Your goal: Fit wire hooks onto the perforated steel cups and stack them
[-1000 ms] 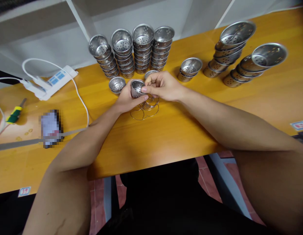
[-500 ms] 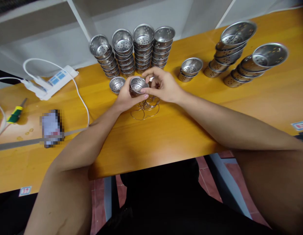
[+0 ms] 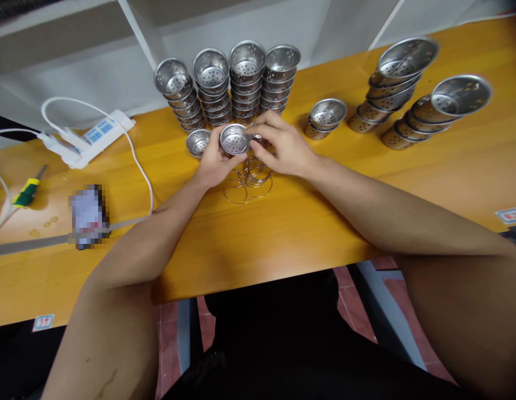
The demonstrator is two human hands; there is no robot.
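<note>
A small perforated metal strainer cup is held above the table, its mouth turned up towards me. My left hand is closed around its left side, thumb along the near side. My right hand has its thumb and fingertips at the cup's right rim, the other fingers curled. A small shiny piece shows under those right fingers; I cannot make out what it is. Just below the hands lie several thin wire rings in a loose tangle. Another strainer cup stands left of my left hand.
Stacks of strainer cups line the back. More stand at right: a short stack and two leaning stacks. At left are a white power strip with cables, a green-yellow screwdriver and a blurred-out phone-like object.
The held cup has tilted so its inside faces me more. My right thumb has drawn back from across its front to the right rim.
</note>
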